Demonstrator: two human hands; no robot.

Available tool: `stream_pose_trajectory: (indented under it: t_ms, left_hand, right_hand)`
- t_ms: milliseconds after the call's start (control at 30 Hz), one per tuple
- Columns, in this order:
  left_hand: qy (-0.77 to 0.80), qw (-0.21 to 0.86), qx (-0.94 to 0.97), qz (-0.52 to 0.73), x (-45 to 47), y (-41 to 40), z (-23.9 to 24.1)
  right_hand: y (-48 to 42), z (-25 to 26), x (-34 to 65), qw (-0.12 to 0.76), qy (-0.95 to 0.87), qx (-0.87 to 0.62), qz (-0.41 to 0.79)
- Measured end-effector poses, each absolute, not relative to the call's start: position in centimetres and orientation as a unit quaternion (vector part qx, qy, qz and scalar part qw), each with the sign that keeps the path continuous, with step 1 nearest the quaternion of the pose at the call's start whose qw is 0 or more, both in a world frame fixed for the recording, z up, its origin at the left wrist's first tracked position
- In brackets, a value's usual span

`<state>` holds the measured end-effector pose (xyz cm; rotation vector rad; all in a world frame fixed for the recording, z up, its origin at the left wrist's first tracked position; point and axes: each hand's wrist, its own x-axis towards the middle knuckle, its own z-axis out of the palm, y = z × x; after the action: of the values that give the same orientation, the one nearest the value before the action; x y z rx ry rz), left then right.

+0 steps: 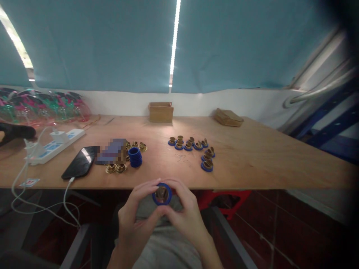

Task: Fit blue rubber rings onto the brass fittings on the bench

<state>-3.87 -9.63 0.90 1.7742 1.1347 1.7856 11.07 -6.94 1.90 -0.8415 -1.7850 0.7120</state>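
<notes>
Both hands, left (134, 220) and right (185, 215), had fingers (146, 190) clamped on one blue ring (162, 194) around a brass fitting (161, 193), held below the tabletop (252, 164) edge. Seating looked underway; pressing evenly seemed needed. Finished pieces (193, 147) and spare rings (135, 157) lay beyond.

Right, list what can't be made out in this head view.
- Brass part inside the blue ring: fingers of the left hand and right hand cover its edges, and it is too small to read.
- Flat item beside the phone: pixelated blur hides its face.
- Dark object at the left edge: cut off.
- Top right corner: dark vignette.
</notes>
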Motion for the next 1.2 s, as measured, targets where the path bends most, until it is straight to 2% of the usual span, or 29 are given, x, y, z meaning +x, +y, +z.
stream_pose_trajectory:
  t_ms: [167,367,567,667,967,1200]
  left_hand:
    - [0.384,0.178,0.653,0.628,-3.6,-10.2,1.3]
    - [0.431,0.21,0.612,0.629,-3.2,-10.4,1.1]
    - [0.429,0.242,0.603,0.627,-3.1,-10.2,1.5]
    - [0.432,0.237,0.622,0.608,-3.3,-10.1,1.4]
    - [0.433,0.25,0.656,0.565,-3.8,-9.7,1.2]
    - [0.42,0.385,0.615,0.545,-4.0,-10.0,2.0]
  right_hand:
    - [-8.0,2.0,10.5,0.557,-0.695,-0.33,0.312]
    - [-8.2,2.4,10.7,0.547,-0.673,-0.358,0.345]
    - [-8.4,3.2,11.3,0.508,-0.606,-0.262,0.554]
    - [-8.3,3.4,11.6,0.499,-0.576,-0.228,0.606]
    - [-7.8,3.6,12.3,0.51,-0.596,-0.291,0.548]
    - [-7.6,3.5,12.6,0.512,-0.581,-0.333,0.538]
